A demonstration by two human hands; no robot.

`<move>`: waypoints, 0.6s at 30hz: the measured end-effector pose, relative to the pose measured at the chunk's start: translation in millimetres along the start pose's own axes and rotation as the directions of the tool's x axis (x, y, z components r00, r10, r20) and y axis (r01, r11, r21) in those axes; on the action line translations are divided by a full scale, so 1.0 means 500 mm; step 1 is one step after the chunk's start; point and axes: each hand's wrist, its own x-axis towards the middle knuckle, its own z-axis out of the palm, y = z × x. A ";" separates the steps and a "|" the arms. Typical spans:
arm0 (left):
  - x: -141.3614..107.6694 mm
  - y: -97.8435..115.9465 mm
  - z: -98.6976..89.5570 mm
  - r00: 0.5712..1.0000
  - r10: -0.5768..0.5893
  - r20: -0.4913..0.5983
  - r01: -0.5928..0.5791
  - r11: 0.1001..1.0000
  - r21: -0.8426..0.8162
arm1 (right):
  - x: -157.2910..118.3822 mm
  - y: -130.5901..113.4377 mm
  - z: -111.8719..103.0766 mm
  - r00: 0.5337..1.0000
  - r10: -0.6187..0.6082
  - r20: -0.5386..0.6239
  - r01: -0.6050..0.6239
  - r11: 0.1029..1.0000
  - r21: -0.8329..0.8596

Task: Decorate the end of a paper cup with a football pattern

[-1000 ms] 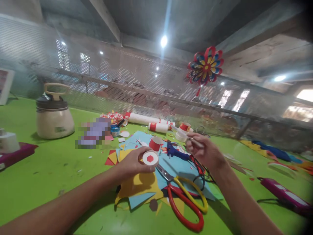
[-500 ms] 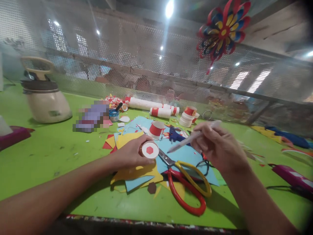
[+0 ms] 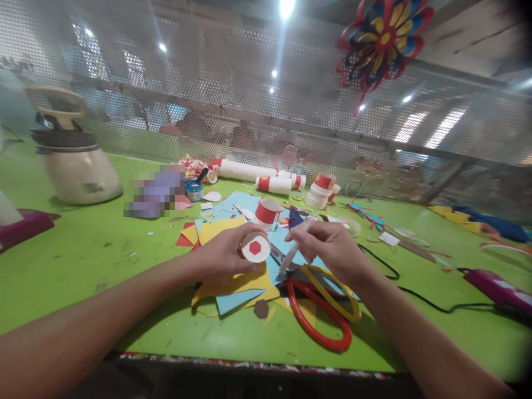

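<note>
While left fingers grip cylinder | right fingers clamp pen | label on purple tool blurred

Left hand bare, slim-fingered; left forearm bare, slender, widening toward eight o'clock. Right hand bare, slim-fingered, finer detail blurred; right forearm likewise bare, widening toward four o'clock.

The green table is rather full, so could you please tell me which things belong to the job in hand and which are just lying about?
Likely in the job:
round piece, in the left hand
pen, in the right hand
perhaps the scissors, unheld but close by

Apparently just lying about:
beige container
blue jar
white rolls
magenta tool at far right
</note>
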 end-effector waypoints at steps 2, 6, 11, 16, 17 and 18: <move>0.000 0.001 0.000 1.000 0.008 -0.008 -0.008 1.000 0.018 | -0.003 -0.001 0.009 0.998 0.008 0.054 -0.005 0.998 -0.062; -0.001 0.001 0.001 1.000 0.012 -0.015 -0.011 0.999 0.046 | -0.009 0.000 0.013 0.983 0.052 0.174 -0.008 0.970 -0.245; -0.005 0.009 0.003 1.000 0.007 -0.004 -0.007 0.997 0.075 | -0.012 -0.008 0.001 0.936 0.096 0.339 0.046 0.921 -0.386; -0.005 0.002 0.004 1.000 -0.023 0.010 0.022 0.997 0.077 | -0.014 -0.023 -0.013 0.919 0.110 0.379 0.050 0.921 -0.387; -0.005 0.000 0.004 1.000 -0.026 0.011 0.026 0.997 0.072 | -0.013 -0.025 -0.013 0.938 0.111 0.328 0.009 0.939 -0.344; -0.004 -0.001 0.004 1.000 -0.028 0.012 0.027 0.997 0.067 | -0.012 -0.028 -0.012 0.958 0.109 0.267 -0.033 0.961 -0.275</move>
